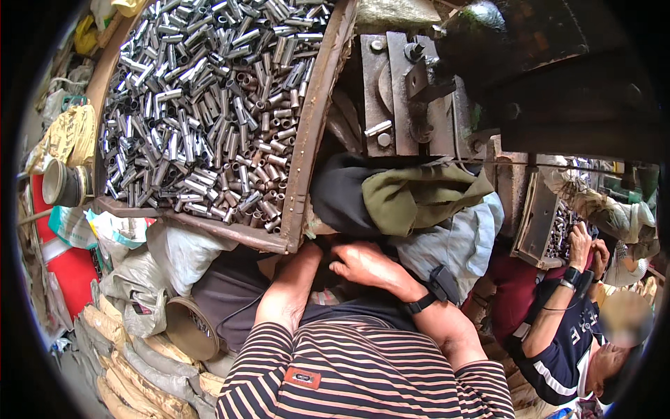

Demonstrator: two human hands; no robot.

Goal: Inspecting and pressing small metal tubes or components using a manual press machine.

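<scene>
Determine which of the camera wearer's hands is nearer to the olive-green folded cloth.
Right. The right hand is below and left of the olive-green cloth in the picture; the left hand, mostly hidden, is farther left, near the corner of the brown wooden tray.

From my remote place, I see a shirt [377, 373] with narrow black and beige stripes. Its striped sleeves [255, 377] end near the elbows. On the chest is a small orange-red patch [303, 378] with a dark oval. Behind the right hand [364, 264], a black wrist strap [421, 303] carries a black, box-like device [442, 282]. The trousers [227, 288] are dark.
</scene>
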